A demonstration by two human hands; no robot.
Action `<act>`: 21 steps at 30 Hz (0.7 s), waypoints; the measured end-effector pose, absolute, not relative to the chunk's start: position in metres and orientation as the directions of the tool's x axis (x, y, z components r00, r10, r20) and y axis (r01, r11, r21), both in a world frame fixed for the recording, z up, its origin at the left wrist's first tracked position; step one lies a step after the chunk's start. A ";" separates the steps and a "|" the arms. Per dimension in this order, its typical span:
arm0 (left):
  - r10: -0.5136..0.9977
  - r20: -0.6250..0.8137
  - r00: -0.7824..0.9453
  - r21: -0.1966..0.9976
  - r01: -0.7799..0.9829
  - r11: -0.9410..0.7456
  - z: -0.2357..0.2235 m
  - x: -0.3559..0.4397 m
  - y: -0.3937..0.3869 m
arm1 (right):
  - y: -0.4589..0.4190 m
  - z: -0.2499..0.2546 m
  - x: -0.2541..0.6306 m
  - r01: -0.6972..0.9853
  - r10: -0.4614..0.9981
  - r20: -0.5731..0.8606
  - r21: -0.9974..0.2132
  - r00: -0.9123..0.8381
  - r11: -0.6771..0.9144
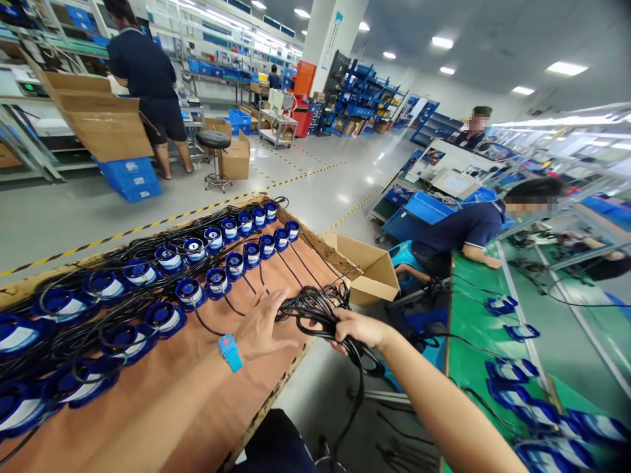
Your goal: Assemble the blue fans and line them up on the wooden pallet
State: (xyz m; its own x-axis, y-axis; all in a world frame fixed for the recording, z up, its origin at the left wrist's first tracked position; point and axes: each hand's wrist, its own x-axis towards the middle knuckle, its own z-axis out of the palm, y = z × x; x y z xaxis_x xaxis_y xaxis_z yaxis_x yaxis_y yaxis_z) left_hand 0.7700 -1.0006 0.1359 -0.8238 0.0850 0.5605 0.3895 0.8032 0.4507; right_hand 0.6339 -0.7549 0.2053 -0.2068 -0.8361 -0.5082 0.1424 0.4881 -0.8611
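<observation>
Grip of the right hand [355,330] was closed around black cables [318,306], looped in a bundle at the center of the frame, by the edge of the brown-covered desk [273,376]. The left hand [261,328] was spread beside them; contact could not be determined. Blue round units [190,293] stood in rows, center left; a green desk [468,289] lay at right.

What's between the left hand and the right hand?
A looped black cable bundle, seen in the head view. The right hand grips it; the left hand is open beside it.
</observation>
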 end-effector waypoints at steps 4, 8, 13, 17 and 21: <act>0.015 0.418 -0.908 0.625 0.299 0.721 0.189 0.742 -1.013 | -0.803 0.266 0.582 -0.029 -0.896 -0.441 -0.896 -0.050 0.443; 0.009 0.357 -0.934 0.552 0.219 0.804 0.239 0.709 -1.070 | -0.848 0.303 0.504 -0.297 -0.918 -0.396 -0.879 0.018 0.373; -0.199 0.311 -0.929 0.546 0.004 0.838 0.262 0.669 -1.129 | -0.905 0.318 0.401 -0.310 -0.885 -0.465 -0.843 0.012 0.438; -0.448 0.177 -0.876 0.510 -0.308 0.804 0.233 0.644 -1.162 | -0.981 0.287 0.353 -0.392 -0.921 -0.385 -0.838 -0.067 0.379; -0.554 -0.040 -0.831 0.260 -0.544 0.798 0.192 0.638 -1.195 | -1.048 0.234 0.336 -0.666 -0.871 -0.433 -0.582 -0.232 0.466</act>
State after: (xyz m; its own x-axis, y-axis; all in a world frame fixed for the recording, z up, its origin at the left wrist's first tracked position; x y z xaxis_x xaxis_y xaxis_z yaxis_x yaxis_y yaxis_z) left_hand 0.6378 -1.1955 0.1921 -0.8314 -0.5542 -0.0395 -0.5440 0.7976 0.2605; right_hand 0.3363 -1.0476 0.2342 -0.2317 -0.8711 -0.4330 -0.6661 0.4664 -0.5820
